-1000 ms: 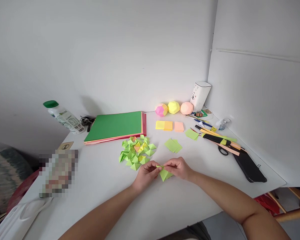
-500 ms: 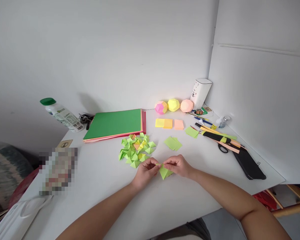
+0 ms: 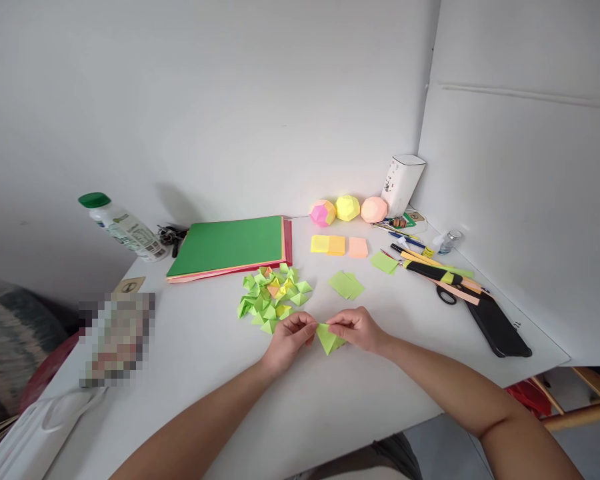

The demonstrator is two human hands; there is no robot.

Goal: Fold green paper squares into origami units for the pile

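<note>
Both hands meet over the white table (image 3: pixel 330 407). My left hand (image 3: pixel 289 341) and my right hand (image 3: pixel 356 329) each pinch a side of one small folded green paper piece (image 3: pixel 327 339), its point hanging down just above the tabletop. Just behind my left hand lies a heap of several folded green, yellow and orange paper units (image 3: pixel 273 296). A few flat green paper squares (image 3: pixel 347 285) lie beyond my right hand.
A stack of coloured sheets with green on top (image 3: pixel 230 245) lies at the back, a lying bottle (image 3: pixel 123 229) to its left. Three paper balls (image 3: pixel 348 209), sticky-note pads (image 3: pixel 338 246), a white cup (image 3: pixel 401 182), pens, scissors (image 3: pixel 443 283) and a black case (image 3: pixel 500 327) sit right.
The hands have stayed together on the green piece, with only small finger shifts. The view has tilted slightly, so everything sits a little higher in frame.
</note>
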